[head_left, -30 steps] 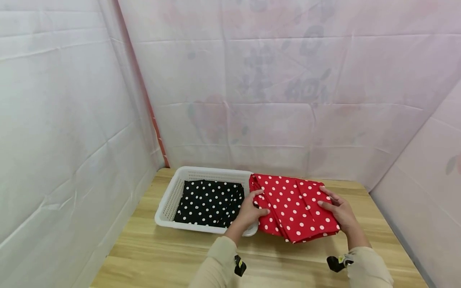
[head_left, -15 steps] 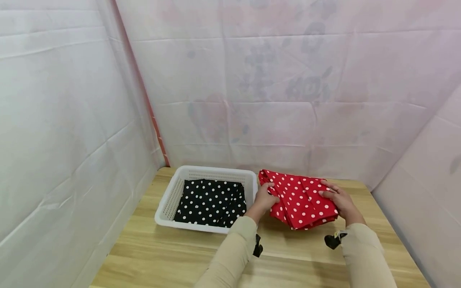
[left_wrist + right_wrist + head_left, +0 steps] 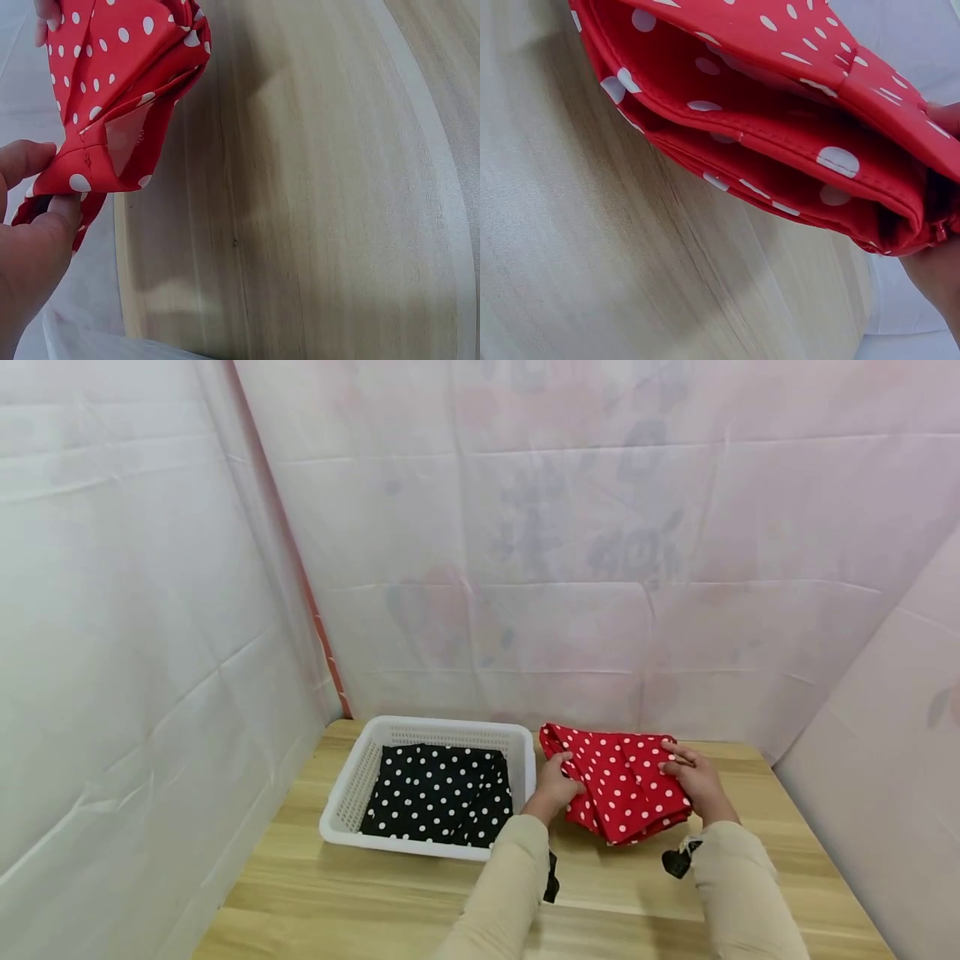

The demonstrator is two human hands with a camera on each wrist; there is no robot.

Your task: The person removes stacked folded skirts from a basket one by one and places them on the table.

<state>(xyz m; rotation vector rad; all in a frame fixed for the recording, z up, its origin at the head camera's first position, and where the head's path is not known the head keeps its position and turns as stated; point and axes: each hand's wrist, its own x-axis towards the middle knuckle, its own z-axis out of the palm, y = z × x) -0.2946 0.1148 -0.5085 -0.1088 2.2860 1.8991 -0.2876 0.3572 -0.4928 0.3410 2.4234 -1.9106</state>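
Observation:
A folded red cloth with white dots (image 3: pixel 617 787), possibly a garment, is held in both hands to the right of the basket. My left hand (image 3: pixel 553 787) pinches its left edge; in the left wrist view the thumb of that left hand (image 3: pixel 34 244) lies under a stitched fold and a finger on top. On the other side, my right hand (image 3: pixel 699 783) grips the right edge, fingers above. Several loose layers of the red cloth (image 3: pixel 780 142) gape in the right wrist view, where only part of the right hand (image 3: pixel 939 274) shows. Shadow beneath suggests the cloth is raised off the table.
A white plastic basket (image 3: pixel 405 847) stands left of the hands, with a folded black cloth with white dots (image 3: pixel 442 793) inside. Everything is on a wooden table (image 3: pixel 345 902). White sheeting (image 3: pixel 555 610) walls in the back and both sides.
The red cloth has moved right, off the basket's right end, with my left hand travelling along. My right hand has shifted slightly left, and the cloth looks narrower. The black cloth stays put.

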